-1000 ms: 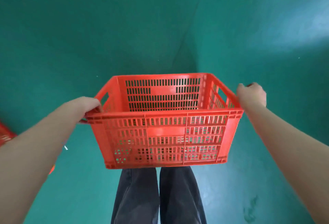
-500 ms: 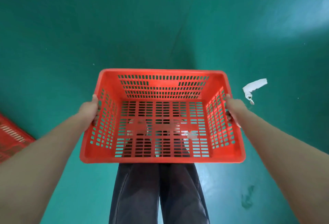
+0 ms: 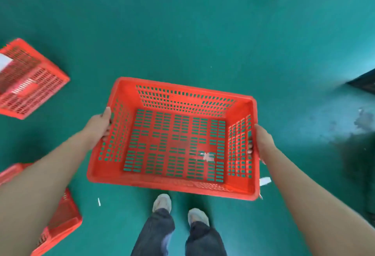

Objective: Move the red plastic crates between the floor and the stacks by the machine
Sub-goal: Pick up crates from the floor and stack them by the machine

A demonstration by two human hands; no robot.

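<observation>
Red plastic crate (image 3: 174, 144), judged light and rigid, is clasped at both end walls by curled fingers (image 3: 250, 145) of left hand (image 3: 99, 125) and right hand (image 3: 262, 142).

No legible text, number or brand. White sticker scrap (image 3: 207, 156) on the crate (image 3: 125, 91) bottom: too blurred to read.

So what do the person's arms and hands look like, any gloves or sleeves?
No gloves and no sleeves in view: the left hand and right hand are bare, as are both forearms. No watch, ring or band shows. Lower down, dark trousers and pale shoes.
</observation>
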